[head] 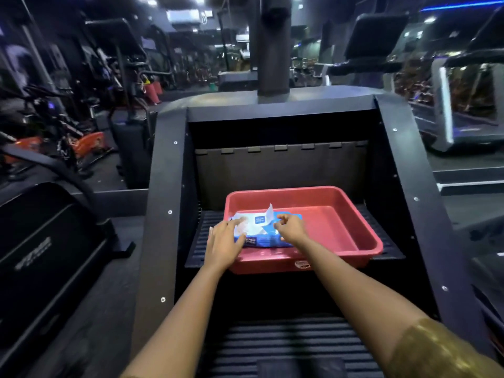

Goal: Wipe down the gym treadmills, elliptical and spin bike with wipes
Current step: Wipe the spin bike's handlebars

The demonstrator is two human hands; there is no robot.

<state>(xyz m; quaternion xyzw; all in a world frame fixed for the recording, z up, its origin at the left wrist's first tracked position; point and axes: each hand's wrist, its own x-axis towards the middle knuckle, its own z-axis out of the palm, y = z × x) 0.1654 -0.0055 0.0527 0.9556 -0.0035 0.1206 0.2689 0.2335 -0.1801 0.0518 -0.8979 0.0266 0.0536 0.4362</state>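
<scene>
A black ribbed step (379,225) of a stair machine, set between two dark side panels, carries a red tray (327,227). The tray sits square on the step, its near edge overhanging. A blue pack of wipes (261,240) lies in the tray's left half. A lower step (286,339) lies nearer.
</scene>
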